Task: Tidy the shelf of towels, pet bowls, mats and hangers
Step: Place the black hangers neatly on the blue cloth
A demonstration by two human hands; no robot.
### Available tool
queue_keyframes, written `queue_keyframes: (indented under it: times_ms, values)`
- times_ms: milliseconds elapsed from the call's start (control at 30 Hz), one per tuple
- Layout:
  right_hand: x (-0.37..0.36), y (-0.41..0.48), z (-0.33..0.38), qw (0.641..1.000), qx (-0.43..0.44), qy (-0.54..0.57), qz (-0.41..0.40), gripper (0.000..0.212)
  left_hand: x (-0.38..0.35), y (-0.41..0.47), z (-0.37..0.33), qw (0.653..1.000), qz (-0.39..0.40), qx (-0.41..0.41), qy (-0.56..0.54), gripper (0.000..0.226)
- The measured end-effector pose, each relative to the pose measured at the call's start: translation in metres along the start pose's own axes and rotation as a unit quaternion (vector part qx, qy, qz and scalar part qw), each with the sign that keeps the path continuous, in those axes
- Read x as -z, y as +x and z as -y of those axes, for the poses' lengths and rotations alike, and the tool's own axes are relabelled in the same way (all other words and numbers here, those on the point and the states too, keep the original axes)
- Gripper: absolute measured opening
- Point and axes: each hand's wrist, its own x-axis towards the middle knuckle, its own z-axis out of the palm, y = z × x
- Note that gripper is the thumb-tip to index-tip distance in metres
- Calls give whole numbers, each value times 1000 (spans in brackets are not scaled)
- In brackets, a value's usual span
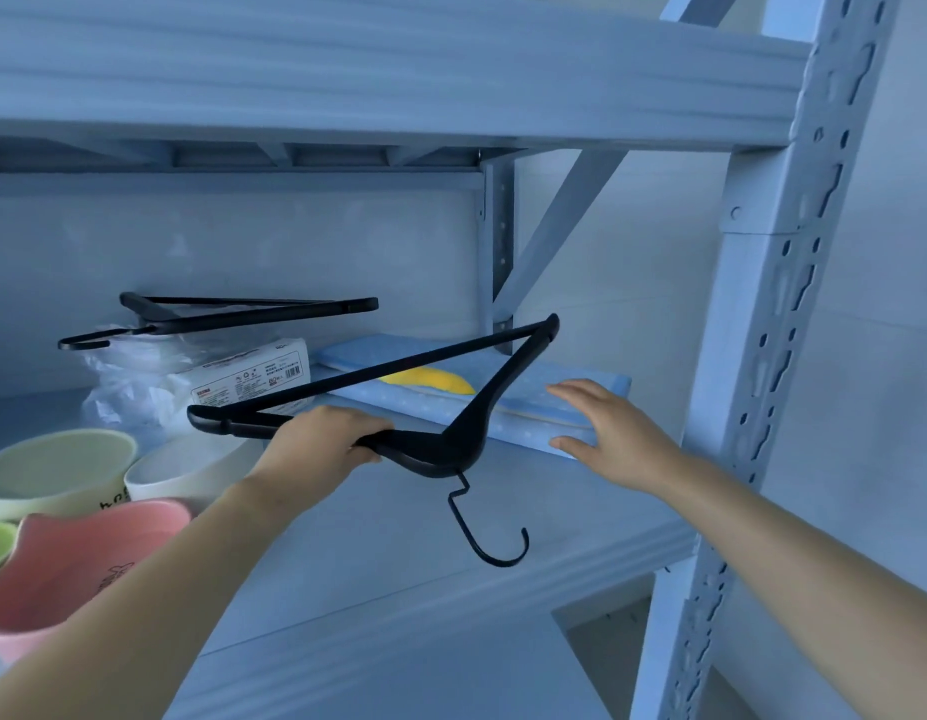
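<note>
— What is seen nearest?
— A pink pet bowl (61,574) is seen at the lower left of the shelf board (399,563), with a pale green bowl (56,470) and a white bowl (185,470) just behind it.
— And the hands?
— A black hanger (425,449) is gripped at one shoulder by the curled fingers of the left hand (326,439), and its hook hangs above the board. The right hand (606,428) is laid, fingers spread, against the front edge of a folded blue mat (523,407).
— Farther back?
— A second black hanger (232,314) is seen lying on plastic-wrapped packs (253,376).
</note>
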Motion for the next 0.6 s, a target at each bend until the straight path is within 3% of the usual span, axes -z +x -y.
queue_keyframes:
  times_ms: [133,400,500,600]
  values:
    - [-7,-1,-6,997,-23,-52,57,61,2,-3,0,1000,0,-8,1,8]
    - [-18,-5,5,993,-41,-84,73,58,-7,-4,0,1000,-9,19,-14,11]
    - [-20,-13,11,992,-14,-99,76,56,-9,-6,4,1000,-4,22,-17,11]
    - [-19,-24,17,997,36,-44,53,53,-10,-9,7,1000,-2,15,0,11]
